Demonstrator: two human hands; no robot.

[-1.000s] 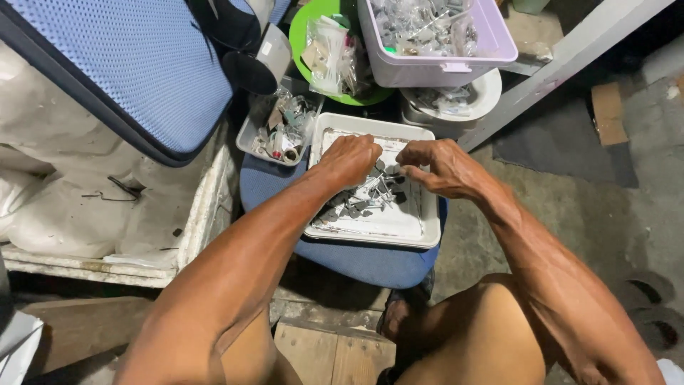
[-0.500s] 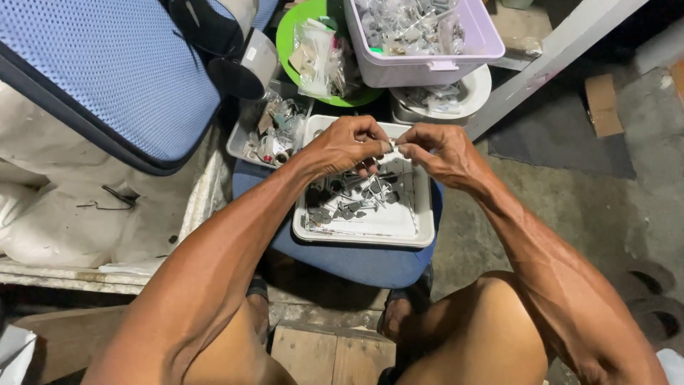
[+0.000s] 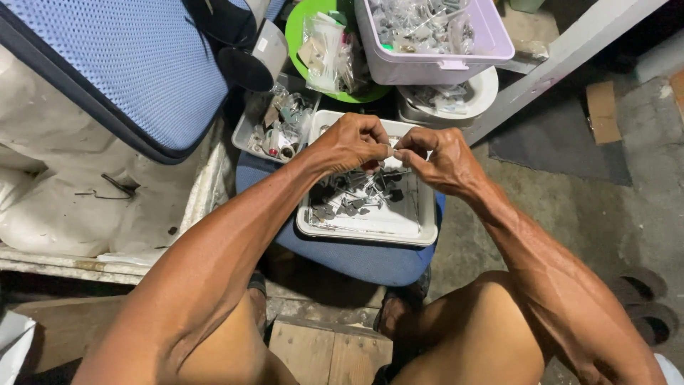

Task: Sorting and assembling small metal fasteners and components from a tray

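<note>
My left hand (image 3: pixel 350 142) and my right hand (image 3: pixel 440 158) meet fingertip to fingertip above a white rectangular tray (image 3: pixel 370 227). Between the fingertips they pinch a small pale part (image 3: pixel 391 151), too small to make out. The tray holds several small grey metal pieces (image 3: pixel 356 196) and rests on a blue stool seat (image 3: pixel 342 257).
Behind the tray are a small grey tray of odds and ends (image 3: pixel 274 132), a green bowl with plastic bags (image 3: pixel 328 50), a lilac tub of parts (image 3: pixel 434 32) and a white bowl (image 3: pixel 456 100). A blue mesh cushion (image 3: pixel 121 64) lies at left. A white beam (image 3: pixel 563 60) slants at right.
Both hands have lifted off the pieces in the tray and come together above it, fingertips pinching a small part. The view has shifted slightly.
</note>
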